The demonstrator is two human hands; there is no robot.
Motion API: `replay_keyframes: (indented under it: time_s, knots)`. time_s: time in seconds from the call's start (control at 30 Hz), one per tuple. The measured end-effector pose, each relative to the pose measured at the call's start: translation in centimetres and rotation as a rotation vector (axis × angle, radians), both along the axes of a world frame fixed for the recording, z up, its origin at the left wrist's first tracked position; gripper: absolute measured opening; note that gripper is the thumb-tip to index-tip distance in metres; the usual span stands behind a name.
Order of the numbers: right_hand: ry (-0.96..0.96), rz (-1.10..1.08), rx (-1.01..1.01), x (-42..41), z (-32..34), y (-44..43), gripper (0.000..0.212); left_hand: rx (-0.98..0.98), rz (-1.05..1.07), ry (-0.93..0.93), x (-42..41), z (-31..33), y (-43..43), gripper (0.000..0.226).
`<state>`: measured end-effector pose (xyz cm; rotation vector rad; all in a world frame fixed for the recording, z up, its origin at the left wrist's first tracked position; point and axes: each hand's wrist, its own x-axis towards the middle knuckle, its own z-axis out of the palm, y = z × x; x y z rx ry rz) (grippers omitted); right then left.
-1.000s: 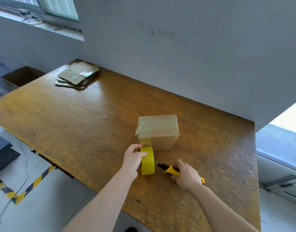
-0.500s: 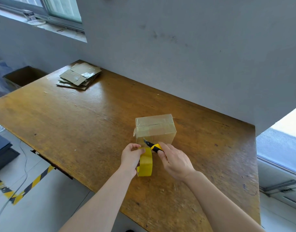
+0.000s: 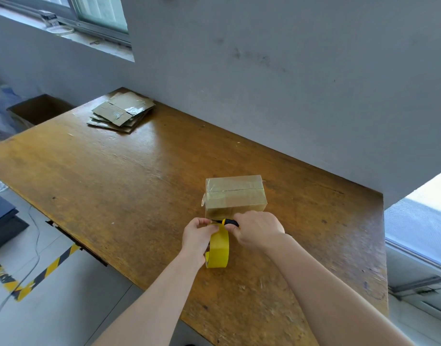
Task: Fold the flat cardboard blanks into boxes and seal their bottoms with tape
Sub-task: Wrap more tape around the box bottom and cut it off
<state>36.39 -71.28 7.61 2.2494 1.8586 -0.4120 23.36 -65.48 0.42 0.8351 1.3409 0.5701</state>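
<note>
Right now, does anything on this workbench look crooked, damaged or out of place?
Only small things. On the taped cardboard box, a loose tape end sticks out from its left corner instead of lying flat. The stack of flat cardboard blanks at the far corner is fanned unevenly. Nothing looks spilled or broken.

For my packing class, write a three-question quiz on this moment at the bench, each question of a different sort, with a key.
1. Fill in: the left hand grips the yellow ____.
2. Which hand holds the knife? A) left hand B) right hand C) neither
3. True or false: the stack of flat blanks lies right beside the box.

Key
1. tape roll
2. B
3. False: the stack lies at the far corner of the table, well apart from the box.
</note>
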Motion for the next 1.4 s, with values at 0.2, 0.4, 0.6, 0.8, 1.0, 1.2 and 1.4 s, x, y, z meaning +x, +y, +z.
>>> replay_keyframes:
  time_s: [0.2,0.4,0.6,0.8,1.0,1.2,1.4]
  knots:
    - [-0.055,-0.01,-0.025,-0.6,1.1,1.4,0.045,0.007,-0.033,0.057,0.1,0.7,0.4,0.017]
    - [-0.166,-0.091,-0.091,-0.5,0.3,1.8,0.033,0.055,-0.098,0.149,0.1,1.1,0.6,0.015]
    - [0.012,-0.235,-0.138,1.7,-4.2,-1.4,0.046,0.08,-0.158,0.172,-0.3,1.3,0.6,0.016]
    - [0.016,-0.272,-0.118,1.5,-8.1,-4.6,0.043,0.09,-0.154,0.182,-0.5,1.2,0.7,0.007]
    - [-0.049,-0.041,0.819,0.0,-4.4,-0.7,0.041,0.083,-0.11,0.187,-0.6,1.1,0.6,0.011]
    - [-0.054,-0.009,0.587,-1.2,-4.7,2.8,0.082,0.083,-0.13,0.187,-0.7,1.3,0.7,0.011]
    - [-0.054,-0.081,0.549,-1.5,-5.4,4.2,0.073,0.085,-0.242,0.235,-0.9,1.3,0.7,0.014]
